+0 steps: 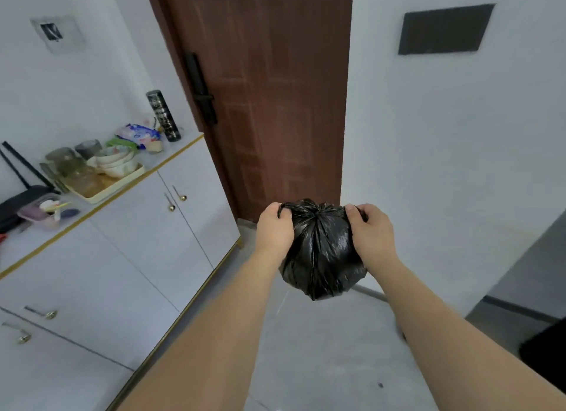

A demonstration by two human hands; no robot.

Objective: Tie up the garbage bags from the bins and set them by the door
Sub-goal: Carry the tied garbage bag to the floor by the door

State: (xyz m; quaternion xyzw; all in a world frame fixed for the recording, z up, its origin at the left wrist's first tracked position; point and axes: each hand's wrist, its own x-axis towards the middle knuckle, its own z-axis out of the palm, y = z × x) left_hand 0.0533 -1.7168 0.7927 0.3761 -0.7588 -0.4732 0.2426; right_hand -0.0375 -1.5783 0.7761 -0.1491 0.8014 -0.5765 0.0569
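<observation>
Head view: bag [321, 251] held mid-air at 6 o'clock of door [269, 89]. Left hand [274, 227] and right hand [369, 227] each pinch a top ear. Risks: thin plastic tearing under hard pull; loose knot slipping, spilling onto floor [321, 349].

Even, soft indoor light, slightly hazy.
Wide-angle bending tilts the door [269, 98] and cabinet [128, 257] edges; faint shadows.

Single head-worn wide view, angled forward and down. Door [260, 104] straight ahead, far; cabinet [122, 242] along left; floor [321, 349] near, below. Edges bend noticeably.
</observation>
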